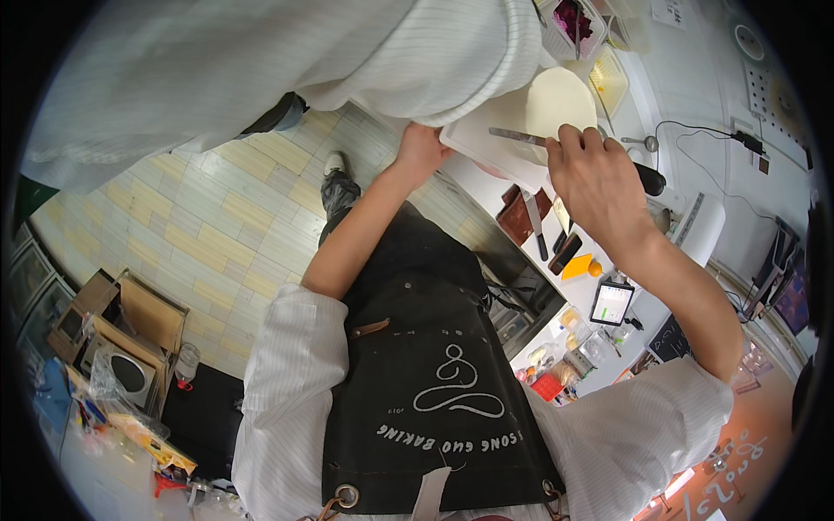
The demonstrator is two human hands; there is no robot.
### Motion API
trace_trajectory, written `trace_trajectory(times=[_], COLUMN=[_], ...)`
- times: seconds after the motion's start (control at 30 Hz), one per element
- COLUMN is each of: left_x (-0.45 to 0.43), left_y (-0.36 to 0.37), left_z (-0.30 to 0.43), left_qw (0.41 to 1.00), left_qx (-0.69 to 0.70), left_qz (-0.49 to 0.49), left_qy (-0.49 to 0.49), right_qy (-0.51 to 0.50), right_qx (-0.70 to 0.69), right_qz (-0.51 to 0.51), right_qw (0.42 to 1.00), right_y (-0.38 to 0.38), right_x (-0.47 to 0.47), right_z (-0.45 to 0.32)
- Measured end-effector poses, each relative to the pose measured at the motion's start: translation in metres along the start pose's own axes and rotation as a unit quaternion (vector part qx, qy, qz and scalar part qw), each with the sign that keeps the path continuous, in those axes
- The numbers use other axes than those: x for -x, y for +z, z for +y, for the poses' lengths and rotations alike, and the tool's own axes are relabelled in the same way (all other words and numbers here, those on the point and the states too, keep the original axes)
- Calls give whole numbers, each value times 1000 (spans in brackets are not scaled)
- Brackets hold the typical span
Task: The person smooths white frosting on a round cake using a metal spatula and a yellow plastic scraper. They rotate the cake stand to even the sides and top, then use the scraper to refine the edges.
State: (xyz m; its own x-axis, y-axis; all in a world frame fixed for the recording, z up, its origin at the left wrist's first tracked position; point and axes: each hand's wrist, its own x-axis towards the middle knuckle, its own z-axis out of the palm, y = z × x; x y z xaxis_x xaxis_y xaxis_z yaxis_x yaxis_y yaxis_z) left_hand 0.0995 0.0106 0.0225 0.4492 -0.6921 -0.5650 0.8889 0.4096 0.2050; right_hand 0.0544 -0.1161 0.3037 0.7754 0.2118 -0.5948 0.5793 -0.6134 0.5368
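Note:
My right hand (599, 179) is closed around a palette knife (518, 135) with a metal blade and a black handle. Its blade lies over a white board (485, 124), beside a smooth, rounded, cream-coloured mass (560, 101) on that board. At the board's near left corner is my left hand (420, 156), its fingers curled at the edge and partly hidden by pale fabric. A second metal spatula (534, 218) with a black handle rests on the white table (479, 189), near a brown item (515, 218).
Another person's striped white clothing (391, 52) fills the upper left, close to my left hand. Beyond the board stand a basket of dark pink pieces (576, 29) and a yellow basket (609, 78). A tablet (612, 303) and an orange ball (594, 268) are further right.

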Motion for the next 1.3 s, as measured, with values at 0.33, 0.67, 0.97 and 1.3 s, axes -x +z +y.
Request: trace_trajectory(times=[0.33, 0.67, 0.97, 1.3], left_x=[-15, -6, -4, -6], left_y=[-14, 0, 6, 6], left_z=[4, 15, 24, 24], left_qw=[993, 997, 1000, 999], left_qx=[112, 76, -3, 10], left_qz=[-21, -26, -24, -38], left_qy=[26, 22, -5, -21], right_qy=[-10, -12, -10, -5], right_qx=[13, 10, 23, 11], right_qz=[-8, -20, -7, 21], right_qw=[1000, 1000, 1000, 1000], right_y=[-2, -3, -1, 0], right_x=[0, 1, 1, 0], right_z=[-1, -1, -2, -2])
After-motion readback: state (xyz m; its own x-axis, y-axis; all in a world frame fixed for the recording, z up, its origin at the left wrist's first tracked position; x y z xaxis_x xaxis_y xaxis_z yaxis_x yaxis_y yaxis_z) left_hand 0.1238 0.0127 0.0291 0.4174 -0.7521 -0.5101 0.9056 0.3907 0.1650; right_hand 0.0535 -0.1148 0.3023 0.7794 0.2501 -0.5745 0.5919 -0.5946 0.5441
